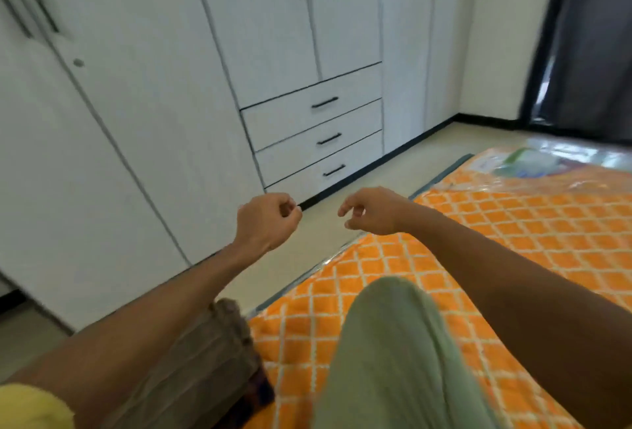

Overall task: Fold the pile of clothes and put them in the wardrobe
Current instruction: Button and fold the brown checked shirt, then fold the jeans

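I sit on an orange patterned mattress (513,223) facing the white wardrobe (171,103), whose doors and three drawers (318,141) are all shut. My left hand (266,220) is raised in front of me with its fingers curled into a fist and holds nothing. My right hand (372,211) hangs beside it, a short gap apart, fingers loosely curled downward and empty. A brown-grey garment (205,353) lies bunched under my left forearm at the mattress edge, with a dark patterned piece (260,391) below it.
My knee in pale green trousers (393,360) rises in the foreground. A strip of beige floor (393,168) runs between mattress and wardrobe. Shiny plastic-wrapped packaging (547,161) lies at the mattress's far end. A dark curtain (588,45) hangs at the right.
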